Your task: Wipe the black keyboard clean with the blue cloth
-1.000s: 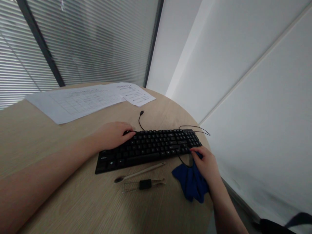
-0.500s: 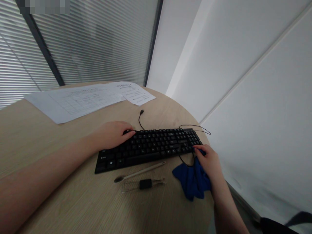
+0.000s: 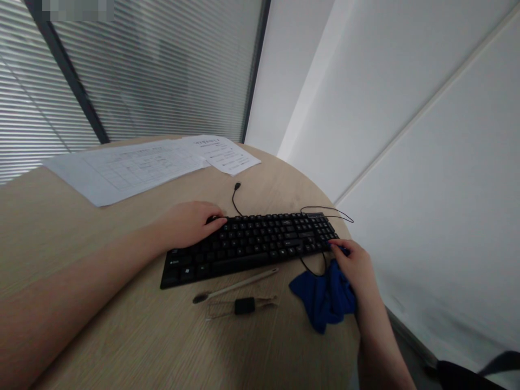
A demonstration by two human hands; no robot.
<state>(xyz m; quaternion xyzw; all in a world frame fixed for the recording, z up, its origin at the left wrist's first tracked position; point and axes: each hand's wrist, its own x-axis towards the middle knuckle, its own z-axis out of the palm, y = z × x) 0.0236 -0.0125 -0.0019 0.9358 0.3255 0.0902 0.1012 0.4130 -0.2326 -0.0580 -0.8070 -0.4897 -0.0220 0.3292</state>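
A black keyboard (image 3: 260, 238) lies slanted on the table. My left hand (image 3: 195, 222) rests over its left part, thumb on the keys and the other fingers round the far edge. Near the keyboard's right end, my right hand (image 3: 354, 262) pinches a blue cloth (image 3: 325, 298), fingertips at the number keys. The rest of the cloth hangs down and lies crumpled on the tabletop. In front of the keyboard lie a brush with a long pale handle (image 3: 244, 283) and a wire tool with a black middle piece (image 3: 245, 306).
The keyboard's thin cable (image 3: 329, 207) loops past the table's right edge, and a plug (image 3: 237, 186) lies behind the keyboard. Printed papers (image 3: 142, 168) cover the far left of the wooden table (image 3: 195, 352). A white wall (image 3: 406, 135) stands close on the right.
My right hand has shifted slightly right with the cloth along the keyboard's right end. My left hand has kept its place on the keyboard.
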